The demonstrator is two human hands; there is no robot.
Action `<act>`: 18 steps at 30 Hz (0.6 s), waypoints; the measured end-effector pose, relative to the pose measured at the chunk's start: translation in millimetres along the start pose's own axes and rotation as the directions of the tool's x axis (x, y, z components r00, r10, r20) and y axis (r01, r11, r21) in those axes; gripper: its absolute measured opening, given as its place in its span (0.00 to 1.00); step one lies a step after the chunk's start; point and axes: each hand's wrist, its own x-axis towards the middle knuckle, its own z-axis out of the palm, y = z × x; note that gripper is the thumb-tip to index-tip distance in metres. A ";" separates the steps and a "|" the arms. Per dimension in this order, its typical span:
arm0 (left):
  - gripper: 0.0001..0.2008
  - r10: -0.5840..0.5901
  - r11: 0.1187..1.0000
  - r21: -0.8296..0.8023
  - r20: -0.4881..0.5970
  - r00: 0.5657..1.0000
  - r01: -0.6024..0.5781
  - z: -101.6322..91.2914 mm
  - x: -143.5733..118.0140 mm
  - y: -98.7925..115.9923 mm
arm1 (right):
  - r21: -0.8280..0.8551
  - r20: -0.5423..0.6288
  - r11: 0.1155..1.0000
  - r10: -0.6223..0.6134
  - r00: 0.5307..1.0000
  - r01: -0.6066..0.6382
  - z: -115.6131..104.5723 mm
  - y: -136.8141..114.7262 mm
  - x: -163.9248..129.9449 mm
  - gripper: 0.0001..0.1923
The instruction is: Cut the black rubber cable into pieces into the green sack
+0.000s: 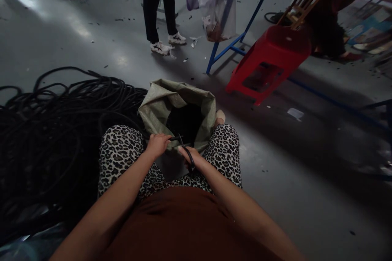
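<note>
Over the near rim of an open woven sack (154, 104), my left hand (158, 144) is closed around a thin black cord (174, 138) whose end points to the right. My right hand (190, 157) grips a pair of scissors (189, 155) by its black handles. The scissor blades are apart and meet the cord near its end; whether they touch it I cannot tell. Inside the sack lies a dark mass (186, 120), too dim to make out piece by piece. The sack stands between my knees.
A large tangled heap of black cord (67, 118) spreads over the floor at left. A red plastic stool (272, 55) stands at right by a blue metal frame (228, 51) with plastic bags (219, 4). Beyond the sack stands a person (159, 4) in dark trousers.
</note>
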 end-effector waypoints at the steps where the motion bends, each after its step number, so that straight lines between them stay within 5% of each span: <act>1: 0.15 0.006 1.000 0.001 0.004 1.000 -0.006 0.1 0.0 0.1 | 0.000 -0.001 1.000 -0.004 1.000 0.004 -0.1 0.2 0.6 0.25; 18: 0.15 0.083 0.997 -0.002 0.000 0.997 -0.083 3.0 -0.2 0.1 | -0.083 0.001 0.996 0.028 1.000 -0.028 0.6 7.0 11.2 0.28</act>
